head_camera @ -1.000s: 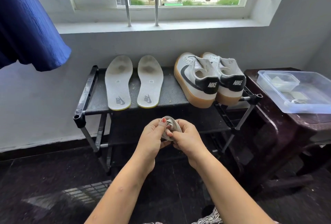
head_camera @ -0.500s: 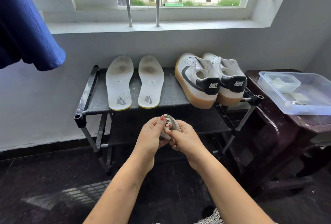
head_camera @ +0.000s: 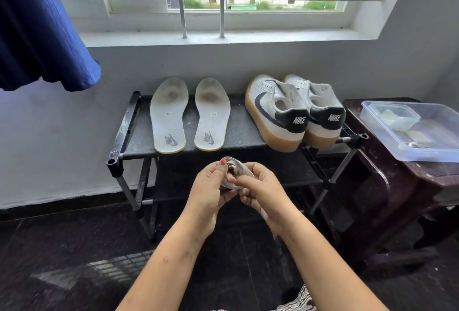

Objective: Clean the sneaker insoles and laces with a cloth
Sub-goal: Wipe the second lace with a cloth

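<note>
A coiled bundle of pale grey shoelace (head_camera: 239, 169) sits between both hands in front of the rack. My left hand (head_camera: 211, 190) pinches its left side with the thumb on top. My right hand (head_camera: 263, 190) grips its right side with curled fingers. Two grey insoles (head_camera: 169, 115) (head_camera: 212, 114) lie side by side, heels toward me, on the top shelf of a black shoe rack (head_camera: 124, 131). To their right stand two white sneakers (head_camera: 275, 111) (head_camera: 320, 109) with black heel tabs and gum soles, heels toward me. No cloth is visible.
A dark wooden table (head_camera: 387, 166) stands right of the rack and carries a clear plastic box (head_camera: 422, 146) holding small items. A blue garment (head_camera: 37, 27) hangs at upper left. A barred window and sill (head_camera: 223, 37) run above. The floor is dark tile.
Both hands stay in front of the rack with the coiled lace, fingers shifting slightly around it. Insoles and sneakers have not moved.
</note>
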`<state>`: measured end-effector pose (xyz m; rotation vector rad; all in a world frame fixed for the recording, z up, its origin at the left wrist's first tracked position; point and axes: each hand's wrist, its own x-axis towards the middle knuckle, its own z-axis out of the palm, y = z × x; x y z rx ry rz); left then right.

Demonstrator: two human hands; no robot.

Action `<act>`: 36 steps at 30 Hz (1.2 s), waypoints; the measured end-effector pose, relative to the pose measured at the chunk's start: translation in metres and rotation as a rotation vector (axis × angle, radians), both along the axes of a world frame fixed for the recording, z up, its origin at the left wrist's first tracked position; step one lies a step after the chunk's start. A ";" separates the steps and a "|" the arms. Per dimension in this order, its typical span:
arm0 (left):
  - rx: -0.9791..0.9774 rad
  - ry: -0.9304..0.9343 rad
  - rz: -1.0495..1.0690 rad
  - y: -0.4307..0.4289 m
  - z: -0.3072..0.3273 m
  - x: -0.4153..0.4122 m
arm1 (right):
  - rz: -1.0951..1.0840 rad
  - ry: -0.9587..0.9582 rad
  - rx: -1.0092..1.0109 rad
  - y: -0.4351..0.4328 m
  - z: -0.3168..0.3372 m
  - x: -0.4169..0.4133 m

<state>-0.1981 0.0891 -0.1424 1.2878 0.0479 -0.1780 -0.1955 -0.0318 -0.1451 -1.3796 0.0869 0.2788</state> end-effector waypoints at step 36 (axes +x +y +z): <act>0.097 -0.093 -0.069 -0.011 -0.006 -0.004 | -0.259 -0.156 -0.861 -0.011 -0.011 0.007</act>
